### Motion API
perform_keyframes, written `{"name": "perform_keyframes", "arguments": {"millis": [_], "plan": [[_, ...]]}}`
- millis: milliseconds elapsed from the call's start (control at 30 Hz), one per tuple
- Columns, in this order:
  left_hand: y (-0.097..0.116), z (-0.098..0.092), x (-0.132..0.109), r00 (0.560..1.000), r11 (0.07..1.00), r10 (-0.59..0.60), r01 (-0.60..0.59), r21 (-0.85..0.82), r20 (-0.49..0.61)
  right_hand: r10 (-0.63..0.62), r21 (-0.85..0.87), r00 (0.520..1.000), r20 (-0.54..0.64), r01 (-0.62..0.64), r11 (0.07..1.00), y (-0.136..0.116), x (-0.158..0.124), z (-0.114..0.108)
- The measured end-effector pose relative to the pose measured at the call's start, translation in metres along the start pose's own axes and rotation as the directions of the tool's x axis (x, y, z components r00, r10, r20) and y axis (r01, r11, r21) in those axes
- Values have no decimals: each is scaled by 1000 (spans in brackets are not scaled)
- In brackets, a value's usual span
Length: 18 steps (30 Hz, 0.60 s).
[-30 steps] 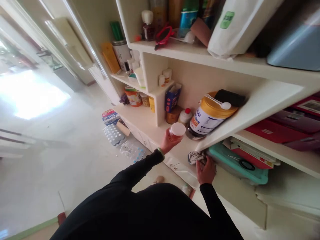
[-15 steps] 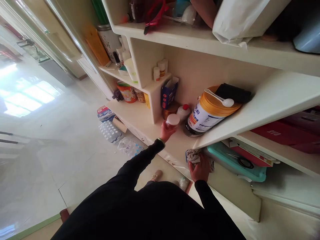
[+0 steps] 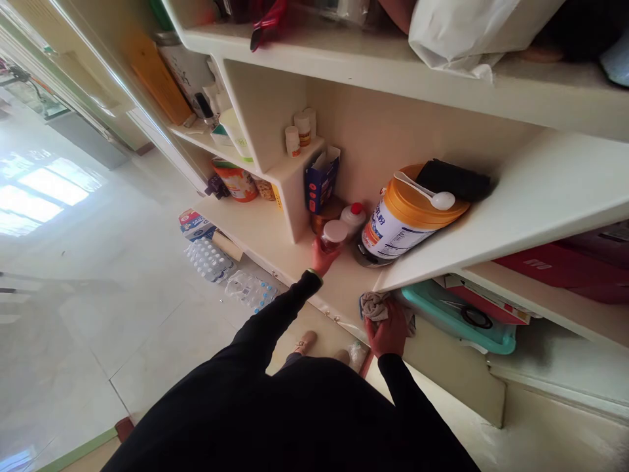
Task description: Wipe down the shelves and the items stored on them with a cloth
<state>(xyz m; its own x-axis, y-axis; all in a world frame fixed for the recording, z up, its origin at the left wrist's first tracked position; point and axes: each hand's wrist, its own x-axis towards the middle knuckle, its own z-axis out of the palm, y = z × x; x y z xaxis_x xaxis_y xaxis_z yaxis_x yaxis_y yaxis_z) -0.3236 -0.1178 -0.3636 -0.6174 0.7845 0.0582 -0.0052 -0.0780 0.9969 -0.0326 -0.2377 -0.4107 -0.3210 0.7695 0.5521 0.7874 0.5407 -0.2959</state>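
My left hand [image 3: 323, 257] is closed around a clear jar [image 3: 335, 235] with a pale pink lid, low over the shelf board [image 3: 275, 242]. Right behind that jar stand a white bottle with a red cap [image 3: 353, 219] and a brown jar [image 3: 327, 213], partly hidden. My right hand [image 3: 389, 333] grips a bunched greyish-brown cloth [image 3: 376, 307] at the shelf's front edge; part of the cloth is hidden by the fingers. A large milk powder tub [image 3: 400, 226] with an orange lid stands to the right, a white scoop [image 3: 435, 193] lying on top.
A blue box [image 3: 322, 178] and several small white bottles [image 3: 293, 141] stand at the back left. A teal tray [image 3: 459, 321] sits at lower right. Packs of bottles [image 3: 209, 259] lie on the floor by the shelf. A white bag [image 3: 457, 36] overhangs the upper shelf.
My left hand has moved the clear jar slightly back toward the brown jar and the red-capped bottle. My right hand stays on the cloth. The view has shifted a little.
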Motion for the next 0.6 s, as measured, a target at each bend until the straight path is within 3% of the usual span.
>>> {"name": "perform_keyframes", "arguments": {"millis": [233, 600], "plan": [[-3, 5, 1, 998, 998, -18, 21, 53, -54, 36, -5, 999, 35, -36, 999, 4, -2, 3], [4, 0, 1, 1000, 996, -20, 22, 83, -16, 24, 16, 999, 23, -24, 1000, 5, -5, 3]]}}
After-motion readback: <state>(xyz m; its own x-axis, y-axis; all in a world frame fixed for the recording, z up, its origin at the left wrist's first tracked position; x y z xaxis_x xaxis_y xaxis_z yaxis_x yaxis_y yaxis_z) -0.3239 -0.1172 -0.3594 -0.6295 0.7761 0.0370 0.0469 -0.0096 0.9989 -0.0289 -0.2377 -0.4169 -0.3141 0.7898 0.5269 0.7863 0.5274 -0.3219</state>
